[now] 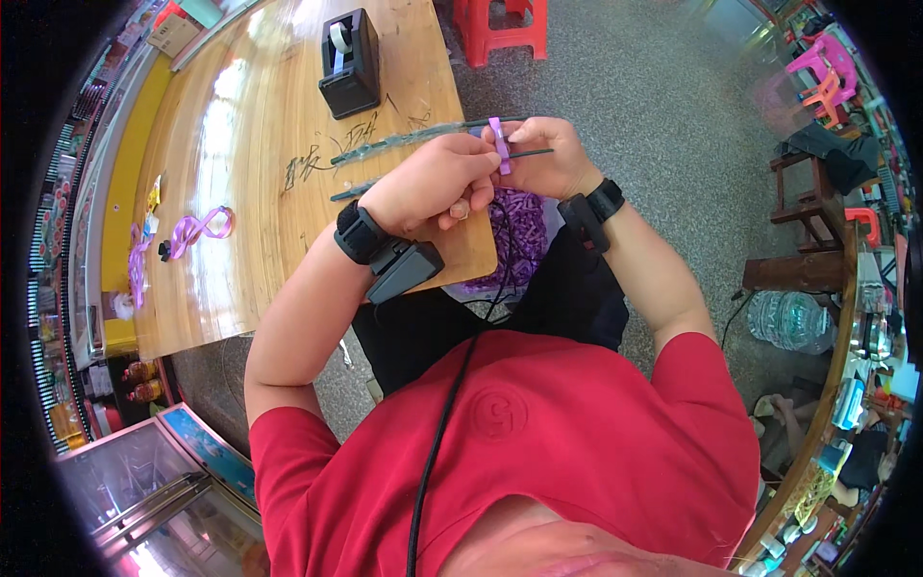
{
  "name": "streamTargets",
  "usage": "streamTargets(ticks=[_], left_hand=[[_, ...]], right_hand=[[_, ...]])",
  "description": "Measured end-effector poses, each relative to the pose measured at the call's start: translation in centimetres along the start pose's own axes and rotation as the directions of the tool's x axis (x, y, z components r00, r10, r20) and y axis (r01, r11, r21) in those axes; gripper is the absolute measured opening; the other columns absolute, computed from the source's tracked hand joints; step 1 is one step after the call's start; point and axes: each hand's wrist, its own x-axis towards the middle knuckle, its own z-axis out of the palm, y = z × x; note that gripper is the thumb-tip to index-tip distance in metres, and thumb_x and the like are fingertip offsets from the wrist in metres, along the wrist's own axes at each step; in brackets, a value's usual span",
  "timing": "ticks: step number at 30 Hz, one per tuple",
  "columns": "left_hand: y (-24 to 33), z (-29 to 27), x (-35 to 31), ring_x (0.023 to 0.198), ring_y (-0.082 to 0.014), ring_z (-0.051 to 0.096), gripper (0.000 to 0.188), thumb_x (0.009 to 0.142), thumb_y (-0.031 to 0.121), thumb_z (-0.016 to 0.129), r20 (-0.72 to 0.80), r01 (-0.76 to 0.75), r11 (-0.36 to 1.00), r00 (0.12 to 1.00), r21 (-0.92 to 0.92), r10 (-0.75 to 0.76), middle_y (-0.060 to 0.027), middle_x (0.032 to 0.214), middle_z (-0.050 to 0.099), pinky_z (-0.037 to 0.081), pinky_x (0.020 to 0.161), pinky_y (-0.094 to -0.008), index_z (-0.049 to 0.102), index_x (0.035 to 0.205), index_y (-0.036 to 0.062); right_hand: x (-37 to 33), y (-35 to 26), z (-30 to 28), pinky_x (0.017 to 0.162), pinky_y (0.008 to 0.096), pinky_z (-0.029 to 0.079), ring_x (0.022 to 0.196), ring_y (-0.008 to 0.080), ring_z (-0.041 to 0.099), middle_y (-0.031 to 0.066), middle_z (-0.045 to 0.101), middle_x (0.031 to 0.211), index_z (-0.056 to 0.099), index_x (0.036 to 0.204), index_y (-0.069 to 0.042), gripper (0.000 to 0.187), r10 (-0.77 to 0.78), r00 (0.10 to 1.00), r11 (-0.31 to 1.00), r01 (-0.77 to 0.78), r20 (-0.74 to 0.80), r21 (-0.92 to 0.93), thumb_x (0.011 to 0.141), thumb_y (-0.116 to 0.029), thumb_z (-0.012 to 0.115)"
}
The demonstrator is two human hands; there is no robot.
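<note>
My left hand (433,183) pinches a short purple ribbon piece (499,144) between thumb and fingers, at the table's right edge. From the other side, the curled fingers of my right hand (550,159) close on the same ribbon. Beside it, a thin dark green stick (534,152) pokes out across the right palm. Another long green stick (404,140), loosely wrapped in clear film, lies on the table and reaches past the ribbon. Below the hands, a tub (464,294) at my lap holds many purple ribbon pieces (519,236).
A black tape dispenser (350,65) stands on the wooden table (260,125), which bears dark scribbles. Curled purple ribbon (204,227) lies at its left. A red plastic stool (500,34) is beyond; a large clear bottle (790,321) lies at right. A black cable (442,433) crosses my shirt.
</note>
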Motion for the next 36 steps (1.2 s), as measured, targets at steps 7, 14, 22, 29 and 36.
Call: streamTargets(ticks=[7,14,22,29,36], left_hand=[[-0.2,0.1,0.0,0.037,-0.0067,0.040,0.023,0.102,0.020,0.047,-0.001,-0.007,1.000,1.000,-0.016,0.007,-0.0018,0.062,0.053,0.031,0.035,-0.0207,0.055,0.111,0.0002],[0.0,0.2,0.0,0.037,-0.0070,0.041,0.024,0.101,0.020,0.049,-0.043,0.011,1.000,0.999,0.010,-0.010,-0.0023,0.063,0.054,0.031,0.035,-0.0211,0.055,0.112,-0.0001],[-0.1,0.1,0.0,0.038,-0.0063,0.042,0.025,0.101,0.020,0.050,-0.044,0.009,1.000,0.999,0.017,-0.008,-0.0016,0.063,0.055,0.032,0.036,-0.0208,0.055,0.114,-0.0004],[0.1,0.3,-0.2,0.039,-0.0059,0.042,0.023,0.101,0.020,0.050,-0.053,0.018,0.999,0.998,0.029,-0.016,-0.0011,0.064,0.055,0.031,0.036,-0.0209,0.056,0.112,0.0009],[0.2,0.3,-0.3,0.039,-0.0060,0.042,0.023,0.101,0.021,0.049,-0.033,0.001,0.999,0.999,0.034,0.001,-0.0009,0.064,0.054,0.032,0.036,-0.0209,0.056,0.112,0.0015]], right_hand=[[-0.3,-1.0,2.2,0.089,0.0378,0.047,0.098,0.0234,0.060,0.0096,0.064,0.104,0.061,0.109,-0.001,0.059,0.101,0.962,0.995,-0.101,-0.253,0.011,0.098,-0.056,0.043],[-1.9,-1.5,3.4,0.075,0.0330,0.049,0.080,0.0161,0.059,0.0042,0.063,0.093,0.064,0.102,-0.006,0.045,-0.033,0.848,0.945,-0.146,-0.529,-0.294,0.095,-0.051,0.056],[-2.0,-1.1,4.3,0.067,0.0296,0.048,0.069,0.0116,0.054,-0.0003,0.058,0.082,0.064,0.088,-0.009,0.036,-0.149,0.799,0.913,-0.115,-0.582,-0.391,0.092,-0.045,0.063],[-1.5,-0.7,6.3,0.067,0.0279,0.048,0.067,0.0098,0.051,-0.0015,0.056,0.080,0.062,0.086,-0.011,0.033,-0.250,0.774,0.832,-0.135,-0.582,-0.538,0.089,-0.043,0.067],[-1.4,0.0,4.1,0.059,0.0239,0.044,0.067,0.0079,0.053,-0.0008,0.061,0.084,0.066,0.088,-0.008,0.019,-0.275,0.795,0.850,-0.062,-0.541,-0.523,0.089,-0.027,0.066]])
